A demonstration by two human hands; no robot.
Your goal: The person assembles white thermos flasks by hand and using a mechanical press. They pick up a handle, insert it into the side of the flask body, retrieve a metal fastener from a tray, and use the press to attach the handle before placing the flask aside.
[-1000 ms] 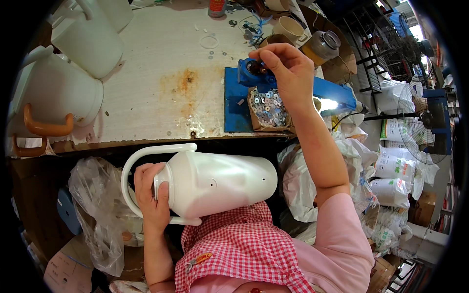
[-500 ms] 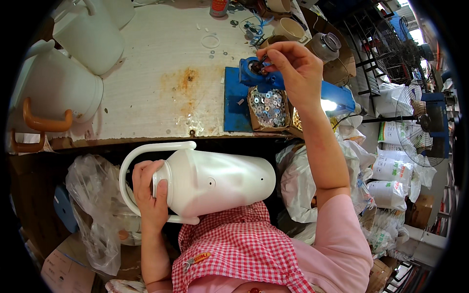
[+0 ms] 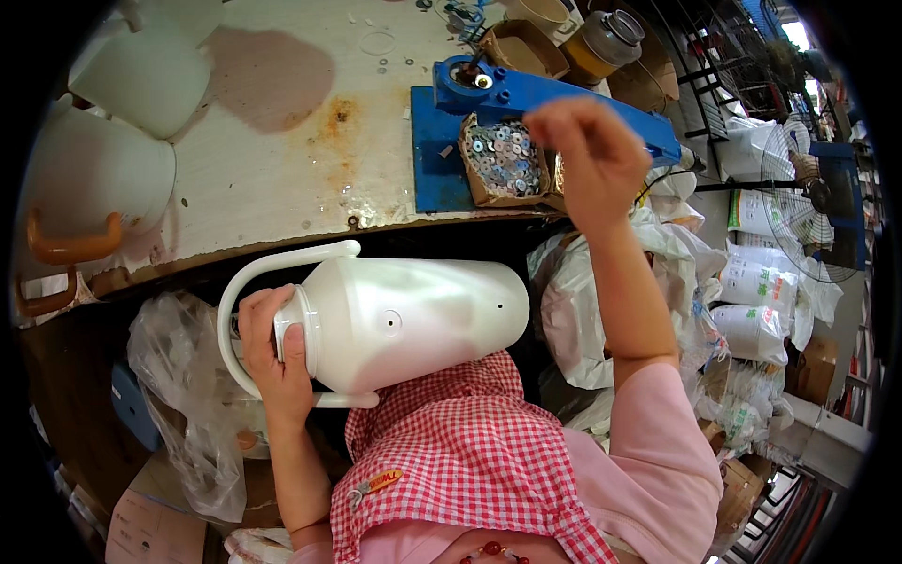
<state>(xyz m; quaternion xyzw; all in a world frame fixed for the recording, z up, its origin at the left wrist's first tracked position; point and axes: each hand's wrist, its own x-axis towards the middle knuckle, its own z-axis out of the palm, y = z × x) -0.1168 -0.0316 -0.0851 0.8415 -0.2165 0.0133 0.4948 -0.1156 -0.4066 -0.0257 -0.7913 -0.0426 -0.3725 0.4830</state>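
Observation:
A white jug (image 3: pixel 423 324) with a long curved handle (image 3: pixel 228 324) lies on its side across my lap, its neck to the left. Around that neck my left hand (image 3: pixel 277 343) is closed, thumb on the near side. Two small holes show in the jug's wall. My right hand (image 3: pixel 592 150) hangs in the air by a small cardboard box of washers (image 3: pixel 505 155); its fingers are bent and smeared by motion, so what they hold, if anything, cannot be told. Beyond it is a blue bench tool (image 3: pixel 554 94), with a light-coloured ring and dark metal piece at its round end.
More white jugs (image 3: pixel 103 174), one with an orange handle (image 3: pixel 75 240), stand on the stained workbench (image 3: pixel 282 179) at left. A lidded jar (image 3: pixel 606 45) and an open cardboard box (image 3: pixel 524 47) sit at the back. Plastic bags (image 3: pixel 601 320) and a standing fan (image 3: pixel 808 197) are at right.
My right hand has left the blue tool's round end and moved right and toward me, over the washer box's side. My left hand still holds the jug. The whole view has shifted slightly.

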